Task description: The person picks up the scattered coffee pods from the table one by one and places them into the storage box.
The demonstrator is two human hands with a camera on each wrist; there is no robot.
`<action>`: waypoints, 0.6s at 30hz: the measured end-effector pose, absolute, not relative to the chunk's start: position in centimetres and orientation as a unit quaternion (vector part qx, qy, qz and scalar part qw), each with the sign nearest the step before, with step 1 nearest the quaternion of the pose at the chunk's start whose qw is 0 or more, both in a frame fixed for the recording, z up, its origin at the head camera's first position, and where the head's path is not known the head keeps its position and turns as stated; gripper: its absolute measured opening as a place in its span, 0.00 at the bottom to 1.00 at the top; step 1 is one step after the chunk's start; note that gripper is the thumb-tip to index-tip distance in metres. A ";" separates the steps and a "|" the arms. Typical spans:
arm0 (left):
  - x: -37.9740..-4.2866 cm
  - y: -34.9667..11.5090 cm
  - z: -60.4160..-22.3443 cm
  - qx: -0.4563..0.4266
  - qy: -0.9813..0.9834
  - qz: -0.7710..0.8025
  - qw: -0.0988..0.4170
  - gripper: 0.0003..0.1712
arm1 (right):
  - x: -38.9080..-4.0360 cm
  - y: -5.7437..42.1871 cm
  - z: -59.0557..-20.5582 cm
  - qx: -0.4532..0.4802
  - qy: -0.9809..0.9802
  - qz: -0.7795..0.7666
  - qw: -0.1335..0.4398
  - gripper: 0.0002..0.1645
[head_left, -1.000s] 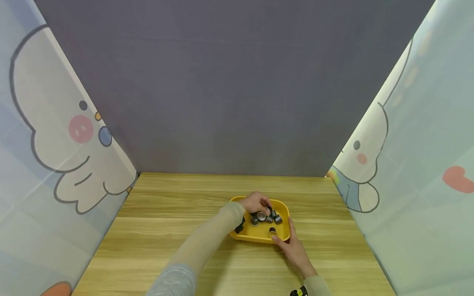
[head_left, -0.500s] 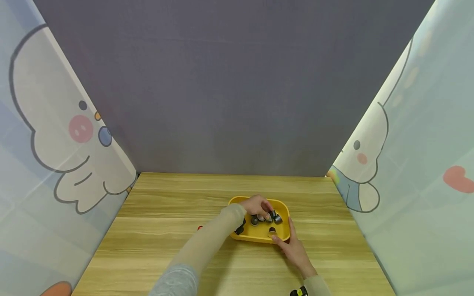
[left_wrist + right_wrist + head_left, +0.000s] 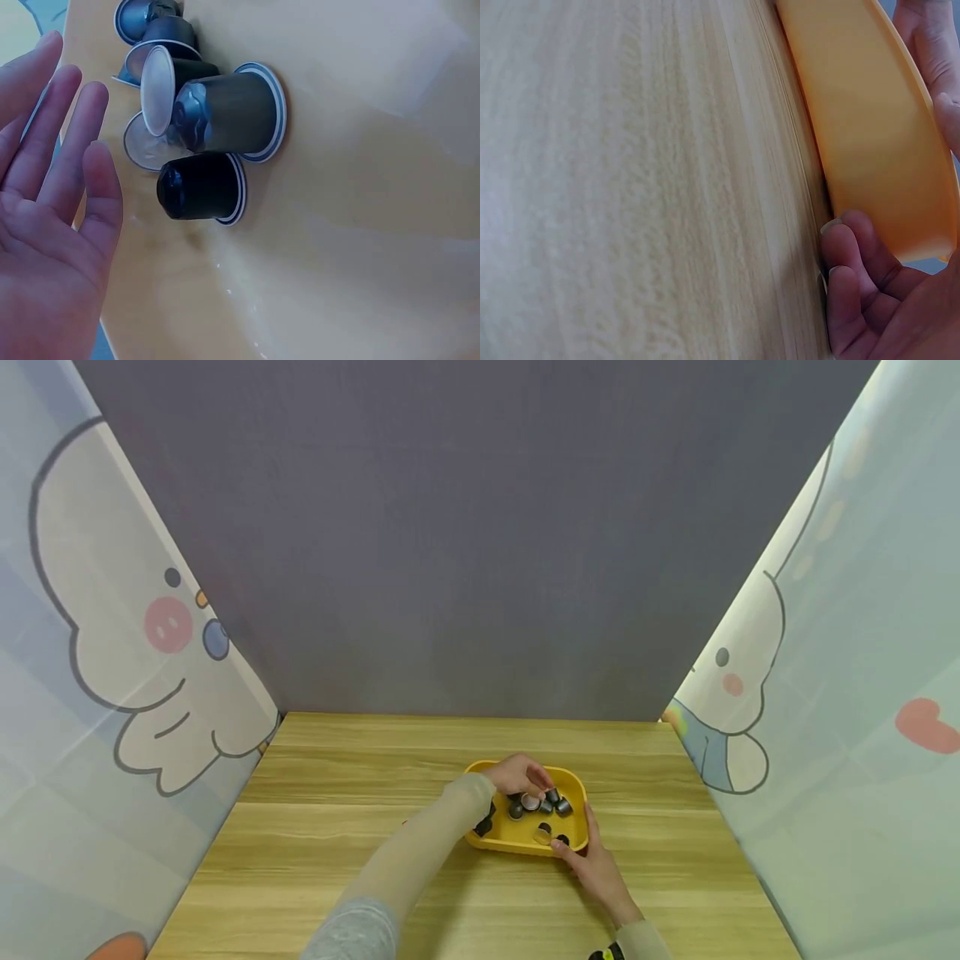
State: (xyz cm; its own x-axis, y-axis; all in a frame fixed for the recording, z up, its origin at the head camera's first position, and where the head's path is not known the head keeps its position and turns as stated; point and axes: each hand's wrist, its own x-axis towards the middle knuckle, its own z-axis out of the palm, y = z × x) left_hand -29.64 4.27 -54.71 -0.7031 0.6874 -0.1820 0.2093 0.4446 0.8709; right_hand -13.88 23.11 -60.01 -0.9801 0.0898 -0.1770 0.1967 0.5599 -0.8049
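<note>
A yellow tray [image 3: 517, 845] stands on the wooden table and holds several dark coffee capsules [image 3: 564, 807], most of them clustered toward the back and middle. Two coffee capsules [image 3: 542, 834] lie apart by the front right corner, one partly behind my right thumb. My left hand [image 3: 519, 774] hovers over the cluster; in the left wrist view its fingers are loosely extended with nothing in them, beside the capsules [image 3: 229, 112]. At the tray's right front corner, my right hand [image 3: 596, 864] grips the wall, thumb over the rim and fingers [image 3: 844, 247] outside.
The wooden table [image 3: 337, 777] runs back to a grey wall [image 3: 465, 568]. Cartoon-printed panels [image 3: 847, 693] stand at both sides. My left forearm crosses the tray's left end and hides part of it.
A second capsule now lies at the tray's front right, and the one there has shifted left. My left hand has stayed over the cluster. The right hand's grip is unchanged.
</note>
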 end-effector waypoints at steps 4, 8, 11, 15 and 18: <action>-29.5 4.1 -54.1 0.281 0.808 0.446 0.263 0.14 | -13.9 23.1 -60.1 0.079 0.881 -0.464 0.053 0.63; -29.6 4.0 -53.9 0.287 0.806 0.447 0.262 0.12 | -13.9 23.1 -60.3 0.077 0.879 -0.467 0.048 0.63; -29.8 3.9 -54.1 0.292 0.802 0.452 0.259 0.12 | -13.9 23.2 -60.4 0.077 0.880 -0.466 0.047 0.63; -30.2 3.8 -54.4 0.296 0.798 0.460 0.254 0.12 | -14.0 23.2 -60.3 0.077 0.880 -0.466 0.050 0.63; -30.4 3.6 -54.5 0.301 0.798 0.460 0.249 0.12 | -14.1 23.3 -60.3 0.079 0.880 -0.465 0.052 0.63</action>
